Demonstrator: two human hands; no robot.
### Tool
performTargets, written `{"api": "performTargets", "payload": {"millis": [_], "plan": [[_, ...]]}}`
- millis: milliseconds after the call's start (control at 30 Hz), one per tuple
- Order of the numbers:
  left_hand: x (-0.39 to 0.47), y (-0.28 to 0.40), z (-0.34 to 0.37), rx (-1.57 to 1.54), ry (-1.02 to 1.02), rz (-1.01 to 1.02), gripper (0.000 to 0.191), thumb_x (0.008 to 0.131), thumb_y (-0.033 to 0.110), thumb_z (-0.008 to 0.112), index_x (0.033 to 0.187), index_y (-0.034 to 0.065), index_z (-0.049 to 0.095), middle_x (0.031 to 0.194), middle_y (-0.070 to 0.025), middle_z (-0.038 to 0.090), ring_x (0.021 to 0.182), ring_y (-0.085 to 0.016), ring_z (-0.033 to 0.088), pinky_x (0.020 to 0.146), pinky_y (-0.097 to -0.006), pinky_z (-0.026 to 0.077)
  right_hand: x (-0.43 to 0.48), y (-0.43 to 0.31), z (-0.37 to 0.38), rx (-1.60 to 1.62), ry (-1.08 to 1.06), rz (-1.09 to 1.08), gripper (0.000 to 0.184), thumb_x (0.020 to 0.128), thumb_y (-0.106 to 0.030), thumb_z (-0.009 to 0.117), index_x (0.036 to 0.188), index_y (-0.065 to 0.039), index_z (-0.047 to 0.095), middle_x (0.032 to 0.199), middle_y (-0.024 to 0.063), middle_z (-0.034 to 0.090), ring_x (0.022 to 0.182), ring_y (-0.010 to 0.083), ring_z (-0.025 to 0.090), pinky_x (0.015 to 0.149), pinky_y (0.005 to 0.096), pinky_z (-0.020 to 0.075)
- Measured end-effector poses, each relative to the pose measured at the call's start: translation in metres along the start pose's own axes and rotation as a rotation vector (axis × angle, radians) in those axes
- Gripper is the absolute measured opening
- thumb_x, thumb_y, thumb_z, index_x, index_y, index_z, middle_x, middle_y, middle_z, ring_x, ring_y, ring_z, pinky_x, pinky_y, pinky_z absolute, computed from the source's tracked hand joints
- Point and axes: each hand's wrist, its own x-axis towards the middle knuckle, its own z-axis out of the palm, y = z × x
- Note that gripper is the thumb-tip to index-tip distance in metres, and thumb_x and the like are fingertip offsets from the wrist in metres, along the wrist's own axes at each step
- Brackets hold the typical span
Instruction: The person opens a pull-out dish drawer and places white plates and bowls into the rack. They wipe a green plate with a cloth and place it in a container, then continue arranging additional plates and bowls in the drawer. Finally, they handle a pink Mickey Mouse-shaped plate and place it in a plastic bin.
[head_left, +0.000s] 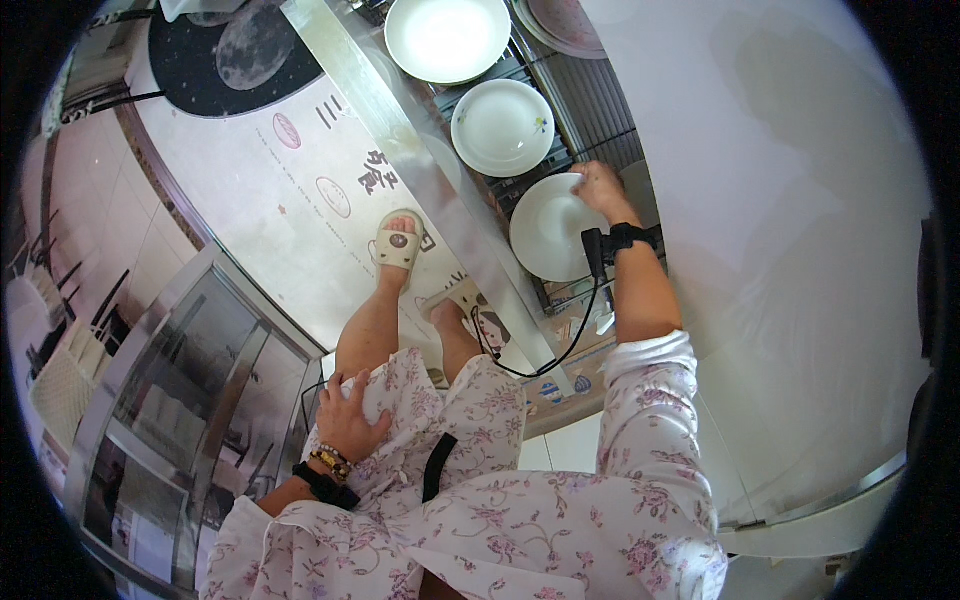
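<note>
My right hand (601, 189) reaches into a pulled-out drawer, its fingers curled over the upper rim of a plain white dish (551, 229). The fingertips are partly hidden, and a black wrist strap with a cable covers part of that dish. Beside it lies a smaller white plate (502, 129) with a small flower print. A larger white dish (448, 37) sits at the drawer's far end. On my left thigh, over the floral cloth, rests my left hand (351, 420), fingers spread and holding nothing.
Metal wire racks (592, 112) line the drawer, with pink-patterned dishes (566, 22) at the back. The drawer's metal front edge (420, 165) runs diagonally beside my legs. A large white panel (765, 247) stands at right. A printed mat (300, 180) covers the floor, and a glass-panelled door (187, 405) is at left.
</note>
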Motion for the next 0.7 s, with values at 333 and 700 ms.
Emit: {"api": "performTargets", "payload": {"millis": [333, 700], "plan": [[-0.001, -0.002, 0.001, -0.021, -0.005, 0.016, 0.069, 0.067, 0.035, 0.067, 0.129, 0.0163, 0.044, 0.125, -0.0267, 0.039, 0.104, -0.043, 0.046, 0.085, -0.0485, 0.043, -0.004, -0.014, 0.005, 0.119, 0.080, -0.053, 0.029, 0.072, -0.004, 0.066, 0.100, -0.012, 0.068, 0.093, 0.0160, 0.066, 0.088, 0.0306, 0.064, 0.078, 0.0383, 0.0493], [-0.002, -0.004, -0.002, -0.033, -0.056, -0.001, 0.068, 0.068, 0.034, 0.067, 0.128, 0.0146, 0.043, 0.126, -0.0285, 0.038, 0.107, -0.045, 0.044, 0.089, -0.0498, 0.041, 0.011, -0.014, 0.004, -0.269, -0.159, 0.112, 0.031, 0.080, -0.008, 0.055, 0.110, -0.011, 0.064, 0.114, 0.0158, 0.060, 0.106, 0.0337, 0.057, 0.091, 0.0411, 0.0466]]}}
